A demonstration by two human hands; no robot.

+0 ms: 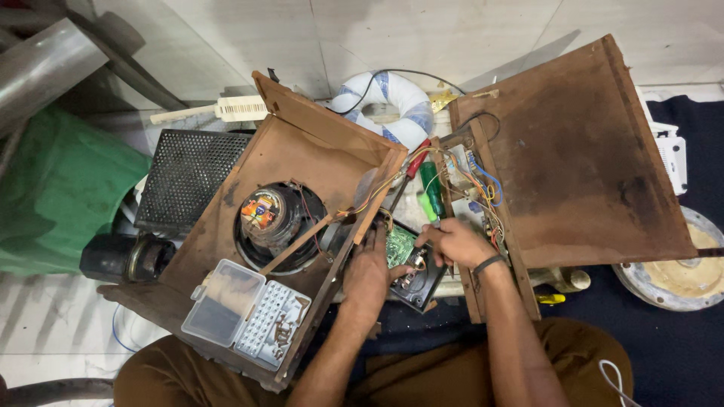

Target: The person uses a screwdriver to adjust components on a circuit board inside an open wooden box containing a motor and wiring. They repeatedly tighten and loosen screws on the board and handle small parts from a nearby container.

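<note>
The left hand [367,273] lies with flat, released fingers on the small green circuit board in its black frame [407,260], which sits in the narrow gap between the open brown wooden speaker cabinet [286,151] and the brown wooden panel [581,151]. The right hand [452,241] pinches the shaft of a green-handled screwdriver [431,192] at the board's upper edge. Coloured wires [483,185] crowd this gap, leaving little free room. A clear plastic bit case [245,313] lies open on the cabinet edge.

The left hand [367,273] covers part of the green circuit board [400,245] — the traces beneath it cannot be read. The right hand [453,243] hides whatever its fingertips pinch. The round pale disc [682,273] is cut off by the right edge.
</note>
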